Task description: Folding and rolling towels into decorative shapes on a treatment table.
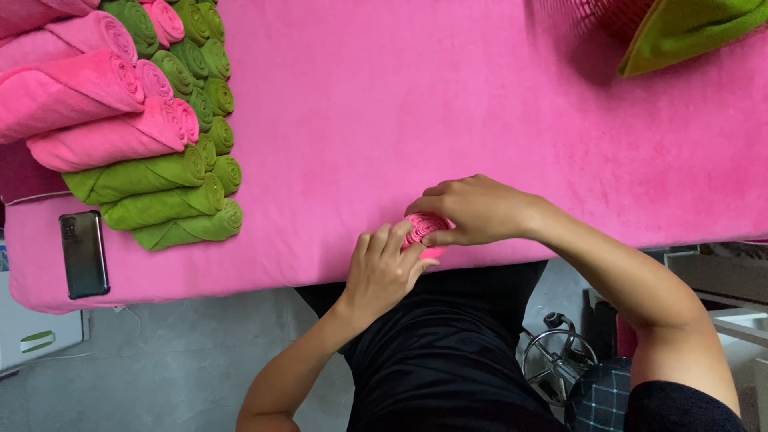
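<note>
1. Rolled pink towel (424,226): small, tight roll seen end-on, spiral layers visible at its face; colour a lighter pink than the cloth beneath; it sits at the near edge of the table, roughly centre of the view, between both hands.
2. Left hand (382,268): fingers together and curled against the near side of the roll, fingertips touching its end; palm lies over the table edge.
3. Right hand (472,210): arched over the roll from the far side; fingers bent and closed on it, thumb pressed near the spiral face; how much of the roll lies under the palm cannot be told.
4. Surface: table (416,104) covered in a bright pink fleecy cloth; a dark phone (84,254) lies flat at the near left corner, well apart from the hands.
5. Stock on the left: rolled green towels (184,192) laid in rows, rolled pink towels (96,104) stacked on top of and beside them.
6. Room: grey floor (176,360) below the table edge; a metal frame (556,364) low at the right, partly hidden by the arm.
7. Container: pink basket (608,16) at the far right edge, only partly in frame; a folded green cloth (688,28) lies against it; whether the cloth is inside cannot be told.
</note>
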